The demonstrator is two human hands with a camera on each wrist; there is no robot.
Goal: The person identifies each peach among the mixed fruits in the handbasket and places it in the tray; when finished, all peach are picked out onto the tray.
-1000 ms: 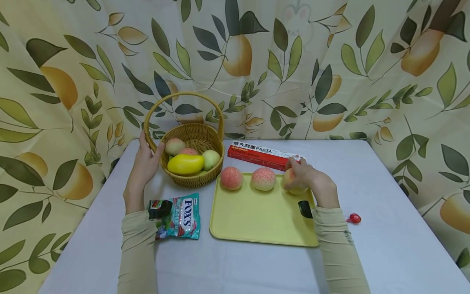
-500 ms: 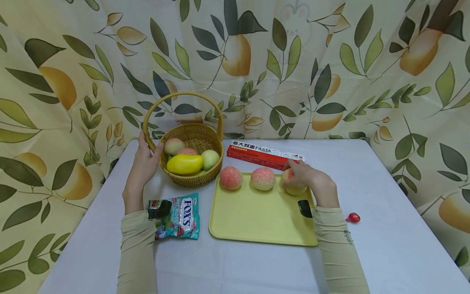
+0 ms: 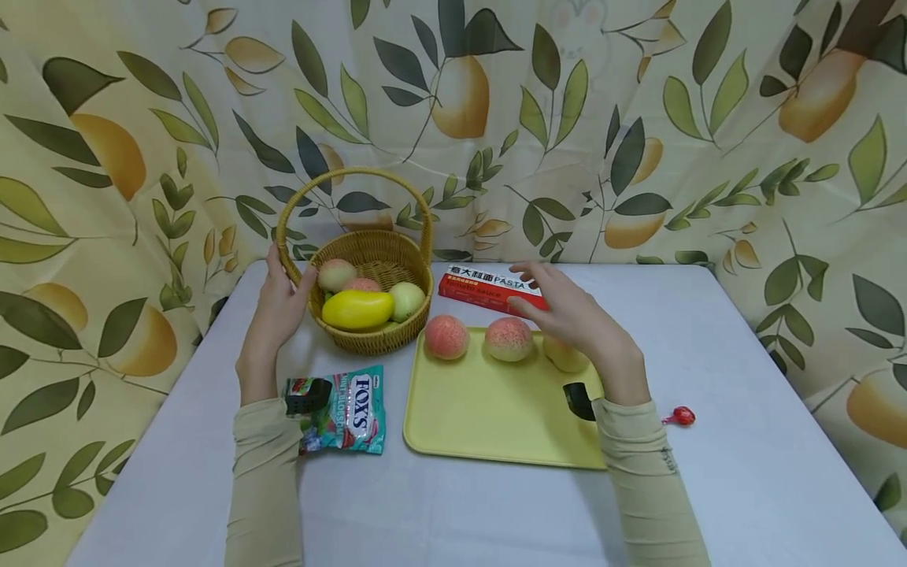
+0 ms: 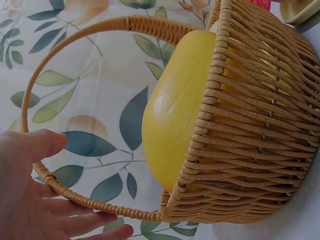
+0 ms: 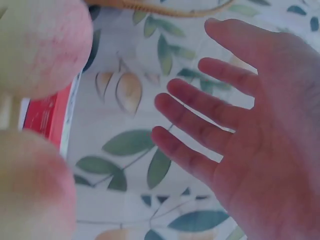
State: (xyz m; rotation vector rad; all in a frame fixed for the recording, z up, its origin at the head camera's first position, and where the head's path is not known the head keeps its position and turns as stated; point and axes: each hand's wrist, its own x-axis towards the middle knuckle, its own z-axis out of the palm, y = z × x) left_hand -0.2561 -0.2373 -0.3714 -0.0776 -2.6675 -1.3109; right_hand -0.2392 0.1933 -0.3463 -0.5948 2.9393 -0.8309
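Note:
My left hand [image 3: 276, 315] rests at the left side of the wicker basket's [image 3: 372, 343] tall handle. In the left wrist view, the handle [image 4: 90, 202] passes between the thumb and straight fingers. Inside the basket lie a yellow mango [image 3: 357, 310], a pale green fruit [image 3: 407, 302] and peaches [image 3: 337, 274]. My right hand [image 3: 584, 319] hovers with spread, empty fingers above the back of the yellow tray [image 3: 496, 417]. Along that back edge sit a pink peach [image 3: 446, 337], a speckled peach [image 3: 509, 339] and a paler peach [image 3: 564, 356], partly hidden by the right hand.
Behind the tray lies a red and white pasta box [image 3: 471, 293], its right end covered by the right hand. A teal candy bag [image 3: 357, 413] lies left of the tray, and a red wrapped candy [image 3: 683, 416] to its right. A patterned curtain [image 3: 453, 197] hangs behind.
My right hand has let go of the paler peach, leaving it at the tray's back right, and has risen to the left with fingers spread. The left hand stays at the basket handle.

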